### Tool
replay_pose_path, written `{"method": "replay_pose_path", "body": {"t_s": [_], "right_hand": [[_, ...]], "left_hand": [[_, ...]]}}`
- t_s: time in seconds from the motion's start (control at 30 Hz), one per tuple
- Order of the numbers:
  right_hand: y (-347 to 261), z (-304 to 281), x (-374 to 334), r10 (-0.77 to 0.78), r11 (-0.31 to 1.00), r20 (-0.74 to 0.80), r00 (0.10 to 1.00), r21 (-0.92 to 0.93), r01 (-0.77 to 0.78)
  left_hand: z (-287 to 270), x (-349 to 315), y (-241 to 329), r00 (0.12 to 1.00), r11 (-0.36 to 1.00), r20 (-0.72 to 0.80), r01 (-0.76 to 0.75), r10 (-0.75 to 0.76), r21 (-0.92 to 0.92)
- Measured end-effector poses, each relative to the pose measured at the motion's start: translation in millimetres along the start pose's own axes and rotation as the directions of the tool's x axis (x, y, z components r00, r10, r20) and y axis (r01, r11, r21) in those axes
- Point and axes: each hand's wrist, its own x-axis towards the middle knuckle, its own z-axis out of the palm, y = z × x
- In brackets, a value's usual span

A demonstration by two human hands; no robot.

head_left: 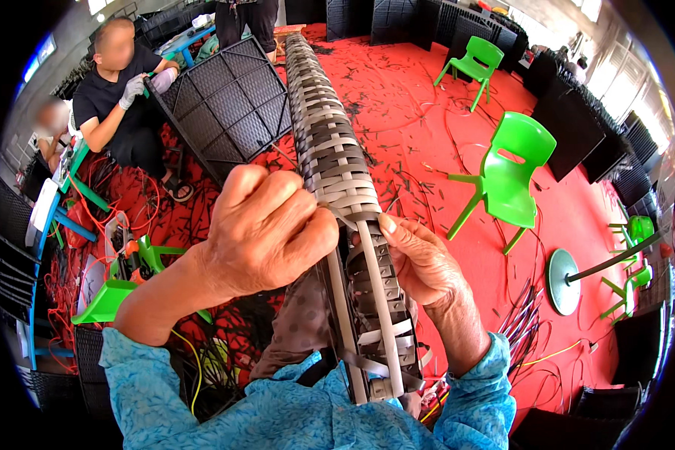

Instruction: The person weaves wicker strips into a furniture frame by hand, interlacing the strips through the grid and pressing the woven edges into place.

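grey woven frame bar [336, 161] between left hand [266, 229] and right hand [420, 259]

The left hand [266, 229] covered the near left side of the woven frame piece [330, 142], so its fingertips and whatever strand they gripped could not be seen. The right hand [420, 262] hid its fingers behind the frame's right edge. The frame's far end blurred near the picture's top. Faces of the two seated people at far left were blurred, and a standing person [247, 19] was cut off at the top edge.
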Motion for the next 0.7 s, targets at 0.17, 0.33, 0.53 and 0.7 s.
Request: {"method": "replay_pose_path", "body": {"t_s": [0.17,0.33,0.53,0.7], "right_hand": [[-2,3,-7,-0.026,0.997,-0.078,0.997,-0.080,0.019],[-15,25,-12,-0.670,0.281,0.102,0.736,-0.883,0.377],[-16,66,19,-0.348,-0.483,0.529,0.774,-0.809,0.336],[-25,63,17,-0.238,-0.480,0.561,0.793,-0.778,0.406]], "left_hand": [[19,-29,2,0.986,0.994,-0.125,0.109,-0.112,-0.030],[25,-24,5,0.945,0.941,-0.141,0.262,-0.296,-0.215],[12,-29,-15,0.933,0.806,0.042,0.331,-0.358,-0.491],[16,-46,-37,0.908,0.200,0.394,0.417,-0.144,-0.887]]}}
